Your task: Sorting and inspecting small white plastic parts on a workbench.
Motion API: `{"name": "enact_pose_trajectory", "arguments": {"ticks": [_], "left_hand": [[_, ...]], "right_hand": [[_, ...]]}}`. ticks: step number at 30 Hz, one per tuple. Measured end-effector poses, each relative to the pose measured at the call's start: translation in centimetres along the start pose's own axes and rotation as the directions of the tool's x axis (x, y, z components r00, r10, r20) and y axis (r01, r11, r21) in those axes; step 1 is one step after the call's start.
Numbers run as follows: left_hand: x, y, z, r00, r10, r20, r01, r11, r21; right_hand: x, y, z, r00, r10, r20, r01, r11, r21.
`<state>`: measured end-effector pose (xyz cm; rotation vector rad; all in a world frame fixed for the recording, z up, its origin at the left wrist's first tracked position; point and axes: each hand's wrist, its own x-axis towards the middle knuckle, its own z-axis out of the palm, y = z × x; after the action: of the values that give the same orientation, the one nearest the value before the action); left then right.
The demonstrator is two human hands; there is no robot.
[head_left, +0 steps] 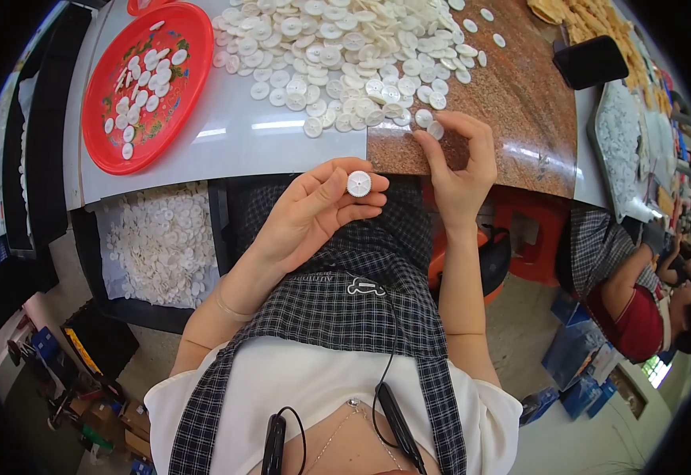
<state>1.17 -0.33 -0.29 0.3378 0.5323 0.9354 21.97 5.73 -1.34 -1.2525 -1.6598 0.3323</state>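
My left hand (306, 207) is closed over the table's near edge, gripping a small white plastic gear (359, 184) with its toothed, ribbed face up. To its right, my right hand (466, 162) pinches a white plastic disc (436, 130) between thumb and forefinger, just above the brown tabletop (520, 119). That disc resembles the loose ones around it. Beyond both hands spreads a large pile of white gears (337, 55), its front edge close to my right fingertips.
A red plate (98, 134) with several white gears sits at the left. Under the table edge, a black crate (151, 317) holds many white parts. A dark phone-like device (595, 62) stands at the far right. A red stool (527, 237) and a co-worker (630, 317) are on the right.
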Motion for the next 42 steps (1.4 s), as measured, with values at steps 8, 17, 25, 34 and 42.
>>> {"name": "enact_pose_trajectory", "arguments": {"ticks": [8,17,25,34,42], "left_hand": [[-0.8,11.2,-1.5,0.402,0.913,0.069,-0.471,0.142,0.870],[-2.8,9.2,-4.0,0.566,0.822,0.069,0.068,-0.130,0.989],[-2.8,3.1,0.4,0.931,0.354,-0.096,-0.220,0.748,0.626],[-2.2,1.2,-1.3,0.992,0.109,0.059,-0.107,0.993,-0.041],[-3.0,1.8,-2.1,0.981,0.189,-0.040,-0.188,0.982,0.028]], "right_hand": [[-0.5,0.3,-0.6,0.999,0.008,0.033,-0.008,1.000,0.008],[-0.8,-1.4,0.2,0.997,-0.012,0.079,-0.002,0.985,0.174],[-0.5,-5.6,1.3,0.958,-0.172,0.231,0.081,0.931,0.357],[0.3,-6.3,2.6,0.918,-0.228,0.325,-0.001,0.817,0.576],[0.3,-5.3,5.0,0.879,-0.258,0.402,0.255,0.965,0.062]]}}
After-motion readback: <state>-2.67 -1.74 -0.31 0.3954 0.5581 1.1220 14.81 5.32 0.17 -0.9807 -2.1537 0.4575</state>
